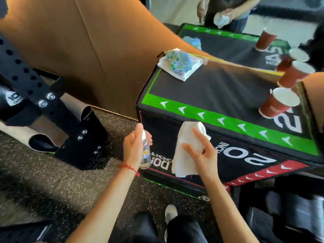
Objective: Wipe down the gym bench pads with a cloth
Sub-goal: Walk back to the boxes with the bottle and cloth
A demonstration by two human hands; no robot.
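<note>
Down near me, my left hand (134, 148) grips a small clear spray bottle (146, 153), fingers curled round it and the forefinger up on the nozzle, just beside the front corner of the black padded box (206, 88). A red string bracelet (128, 168) sits on that wrist. My right hand (203, 155) holds the white cloth (187, 148) against the box's front side wall, thumb and lower fingers gripping it while two fingers stretch out over it; the cloth hangs across the white lettering there. Under me are the speckled rubber floor (57, 181) and my shoe (171, 212).

Above the cloth, a green band with white arrows (228, 121) runs along the top edge of the surface. On the top stand red paper cups (278, 104) at the right end, and a folded white cloth with a colourful crumpled bundle (178, 63) lies at the far left corner. Cardboard sheets (87, 41) lean behind. Further off, another person (226, 13) holds a crumpled wad over a second padded box.
</note>
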